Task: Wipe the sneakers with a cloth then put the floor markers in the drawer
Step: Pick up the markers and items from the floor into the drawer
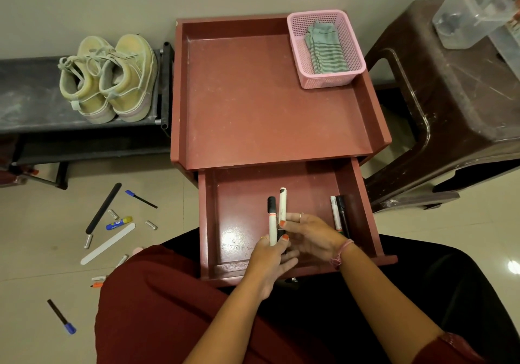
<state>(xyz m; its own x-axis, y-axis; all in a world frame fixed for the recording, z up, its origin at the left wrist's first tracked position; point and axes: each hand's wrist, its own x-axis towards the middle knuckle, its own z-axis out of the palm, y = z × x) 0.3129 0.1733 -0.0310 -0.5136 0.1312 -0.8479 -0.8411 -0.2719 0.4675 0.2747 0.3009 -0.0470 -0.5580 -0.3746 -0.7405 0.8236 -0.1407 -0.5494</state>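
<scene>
Both hands over open drawer. Left hand grips white marker, black cap pointing away. Right hand pinches second marker beside it. Long axes parallel, front-to-back. Two more markers lie at drawer's right wall. Drawer floor directly beneath.

drawer: painted wood, glossy floor | basket above drawer: pink perforated plastic | cloth in basket: striped woven fabric | sneakers left of basket: matt, scuffed canvas-like fabric

Pink basket, grey-striped cloth
</scene>
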